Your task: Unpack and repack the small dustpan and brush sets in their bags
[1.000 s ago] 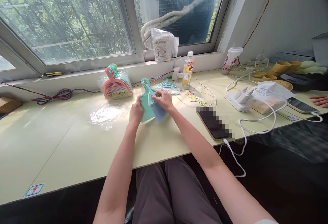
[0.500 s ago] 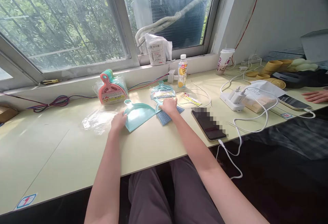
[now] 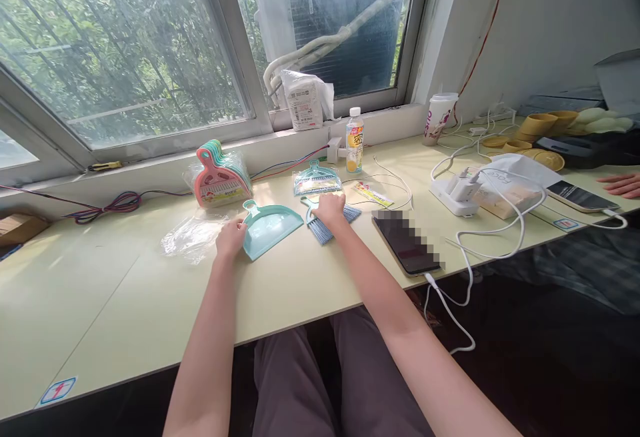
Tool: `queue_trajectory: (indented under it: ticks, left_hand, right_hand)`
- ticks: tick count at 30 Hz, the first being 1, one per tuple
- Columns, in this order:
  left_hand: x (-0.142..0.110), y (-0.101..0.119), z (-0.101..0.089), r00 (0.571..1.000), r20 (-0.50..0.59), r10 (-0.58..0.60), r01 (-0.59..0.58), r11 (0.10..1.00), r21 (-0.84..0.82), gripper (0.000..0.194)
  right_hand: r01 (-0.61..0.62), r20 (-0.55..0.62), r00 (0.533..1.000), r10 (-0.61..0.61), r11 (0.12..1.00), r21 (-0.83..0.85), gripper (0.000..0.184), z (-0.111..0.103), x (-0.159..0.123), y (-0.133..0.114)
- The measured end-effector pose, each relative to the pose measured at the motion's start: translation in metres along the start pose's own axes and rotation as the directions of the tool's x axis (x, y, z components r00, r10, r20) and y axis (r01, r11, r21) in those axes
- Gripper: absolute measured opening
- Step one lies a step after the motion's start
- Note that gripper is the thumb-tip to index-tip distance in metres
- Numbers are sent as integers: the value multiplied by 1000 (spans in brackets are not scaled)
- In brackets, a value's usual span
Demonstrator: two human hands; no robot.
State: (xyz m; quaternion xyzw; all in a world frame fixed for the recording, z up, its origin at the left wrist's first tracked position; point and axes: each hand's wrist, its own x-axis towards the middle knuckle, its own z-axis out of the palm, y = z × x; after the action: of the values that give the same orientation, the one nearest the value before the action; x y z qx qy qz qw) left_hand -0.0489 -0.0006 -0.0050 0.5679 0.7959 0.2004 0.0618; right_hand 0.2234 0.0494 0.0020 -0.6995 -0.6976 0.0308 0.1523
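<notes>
A small teal dustpan (image 3: 270, 227) lies flat on the pale table (image 3: 125, 290). My left hand (image 3: 231, 238) rests at its left edge, fingers curled on the rim. Just to the right lies a small brush with blue bristles (image 3: 320, 227). My right hand (image 3: 330, 209) lies on top of that brush, fingers closed over it. Behind the brush sits a packaged teal brush set (image 3: 315, 180). A bagged stack of pink and teal dustpans (image 3: 220, 177) leans at the back left. An empty clear plastic bag (image 3: 190, 237) lies left of my left hand.
A phone (image 3: 406, 244) on a white cable lies to the right of the brush. Further right are a charger block (image 3: 457, 190), another phone (image 3: 580, 196) and another person's hand (image 3: 623, 185). A drink bottle (image 3: 354, 140), a cup (image 3: 437, 118) and coloured wires (image 3: 107, 202) line the window sill.
The dustpan and brush, held together upright a second ago, have been separated and laid flat side by side. My hands have moved apart with them.
</notes>
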Motion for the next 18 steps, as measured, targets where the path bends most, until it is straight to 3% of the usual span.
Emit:
queue_trajectory:
  ticks: [6,10,14,18]
  left_hand:
    - [-4,2,-4,999,1,-37,37,999,-24,19]
    - [-8,8,-3,1000,5,-28,27,998,51,16]
    - [-17,26,3,998,33,54,-56,994,94,16]
    - [-31,47,10,983,59,174,-176,983,47,17]
  right_hand:
    - [6,-51,999,-5,999,36,26,-2,0,1]
    - [25,-98,995,-8,985,172,26,-6,-1,-4]
    - [168,-140,980,-138,960,226,22,-4,-9,-22]
    - [289,-113,955,-274,945,154,20,3,-25,-41]
